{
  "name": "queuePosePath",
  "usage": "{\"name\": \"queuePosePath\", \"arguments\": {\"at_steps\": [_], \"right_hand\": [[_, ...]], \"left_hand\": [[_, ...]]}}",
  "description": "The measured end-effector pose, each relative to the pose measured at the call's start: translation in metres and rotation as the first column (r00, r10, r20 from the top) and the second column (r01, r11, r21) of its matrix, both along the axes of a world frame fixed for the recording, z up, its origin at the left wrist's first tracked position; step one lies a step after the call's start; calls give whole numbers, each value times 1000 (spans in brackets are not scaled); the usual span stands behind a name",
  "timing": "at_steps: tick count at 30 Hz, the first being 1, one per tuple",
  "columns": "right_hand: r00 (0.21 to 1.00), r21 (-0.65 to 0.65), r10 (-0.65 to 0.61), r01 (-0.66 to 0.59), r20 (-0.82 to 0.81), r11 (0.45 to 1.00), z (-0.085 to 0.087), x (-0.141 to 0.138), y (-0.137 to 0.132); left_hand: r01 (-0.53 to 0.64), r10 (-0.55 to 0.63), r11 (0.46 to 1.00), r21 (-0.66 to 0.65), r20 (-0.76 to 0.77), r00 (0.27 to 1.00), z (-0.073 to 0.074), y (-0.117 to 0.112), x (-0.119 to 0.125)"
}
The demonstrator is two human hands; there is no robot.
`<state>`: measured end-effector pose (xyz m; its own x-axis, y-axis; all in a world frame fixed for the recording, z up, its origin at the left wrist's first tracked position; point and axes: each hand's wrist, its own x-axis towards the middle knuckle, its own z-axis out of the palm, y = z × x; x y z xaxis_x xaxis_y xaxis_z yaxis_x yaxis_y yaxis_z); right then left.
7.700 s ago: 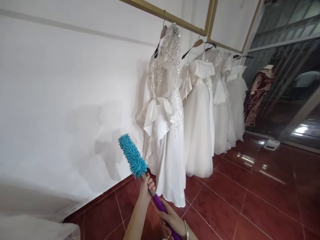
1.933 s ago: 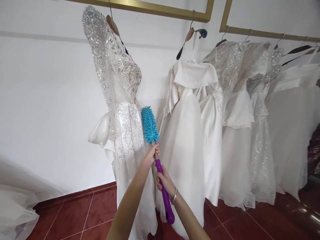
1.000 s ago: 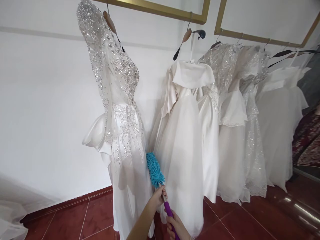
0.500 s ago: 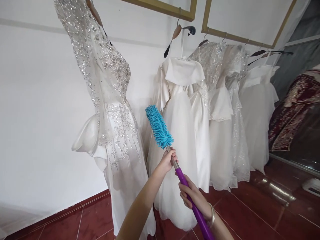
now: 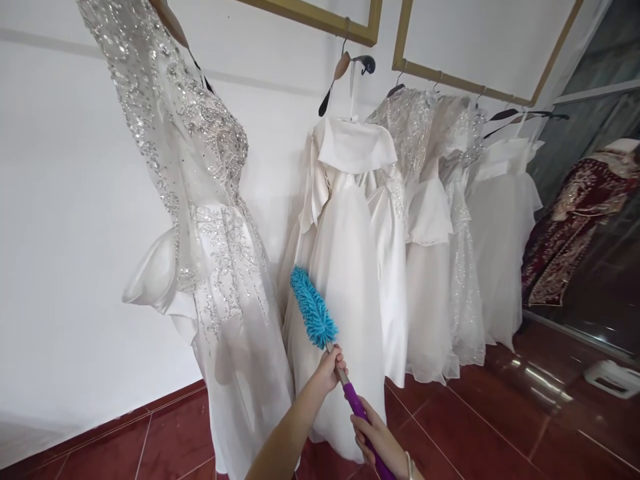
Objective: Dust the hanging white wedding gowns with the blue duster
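A duster (image 5: 314, 310) with a fluffy blue head, a metal neck and a purple handle is held in both hands, its head pointing up and to the left. My left hand (image 5: 331, 369) is closed round the metal neck just below the fluff. Lower down, my right hand (image 5: 376, 437) wraps the purple handle, with a bracelet on its wrist. Behind the duster's head hangs a white strapless gown (image 5: 350, 233) with a full skirt; whether the fluff touches it I cannot tell. A beaded long-sleeved white gown (image 5: 225, 267) hangs to the left, nearer to me.
Several more white gowns (image 5: 430, 280) hang along the wall from gold frames (image 5: 400, 40). At the far right stands a dark red embroidered garment (image 5: 575, 213) by glass panels. A white appliance (image 5: 613, 379) lies on the red tiled floor (image 5: 480, 427).
Both hands and the duster have moved down, so its blue head now sits lower against the strapless gown's skirt. The view has shifted slightly to the right. Both grips stay the same.
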<state>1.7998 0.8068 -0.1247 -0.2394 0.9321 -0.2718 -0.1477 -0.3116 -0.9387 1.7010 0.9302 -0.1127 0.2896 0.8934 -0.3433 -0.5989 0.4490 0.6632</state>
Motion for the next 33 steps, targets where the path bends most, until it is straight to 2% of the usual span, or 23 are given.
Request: {"name": "queuePosePath", "arguments": {"at_steps": [3,6,14,17,20,23,25,29,31,33], "right_hand": [[999,-18,34,-34,10,999,-29,12,4],[996,-41,92,-91,19,995,-44,28,8],[974,-152,210,-194,91,969,-59,77,18],[959,-161,268,-251,93,954,-64,95,23],[947,-160,319,-309,41,937,-57,112,26],[933,-149,358,-358,-30,922,-33,124,31],[925,-99,374,-379,-62,920,-10,130,35],[896,54,428,-425,-122,904,45,135,47],[884,107,452,-441,-121,891,72,136,54],[890,170,446,-427,-93,888,96,136,62]], "left_hand": [[-50,49,996,-71,-15,999,-23,-3,9],[-102,99,988,-113,-32,995,-40,-4,22],[-227,216,948,-223,-75,974,-69,-8,64],[-259,247,934,-248,-78,966,-73,-11,77],[-293,284,923,-248,-72,956,-69,-11,85],[-333,328,918,-215,-56,943,-50,-6,88],[-351,350,923,-156,-36,936,-24,-2,88],[-313,315,947,76,-12,949,50,5,86],[-286,296,944,166,-36,955,89,8,86],[-262,283,934,242,-55,958,122,14,86]]}}
